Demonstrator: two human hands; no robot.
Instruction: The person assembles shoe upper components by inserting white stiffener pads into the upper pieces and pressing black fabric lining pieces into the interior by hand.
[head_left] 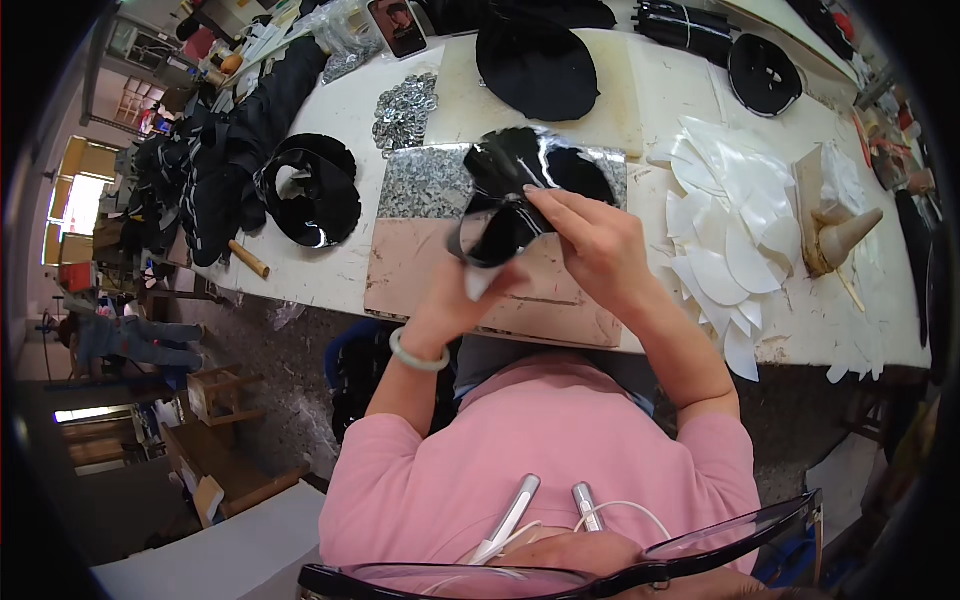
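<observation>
A black glossy shoe upper (540, 170), curved and partly folded, is held between my hands above the work board. My right hand (605, 245) pinches its middle with thumb and fingertips, near a small shiny spot. Lower down, my left hand (468, 295) grips its near end. That hand is smeared by motion, and some of its fingers are hidden behind the upper. A white patch (484, 282) shows beside the left fingers; what it is I cannot make out. Under the work lies a board (420, 265), brownish in front, with a speckled grey slab (425, 185) behind.
Another glossy black upper (325, 205) and a wooden-handled tool (250, 260) lie left. Metal buckles (405, 110) are heaped behind, near a phone (397, 25). White cut pieces (720, 235) spread right, beside a cone-shaped stand (840, 240). Black pieces (535, 70) lie at the back.
</observation>
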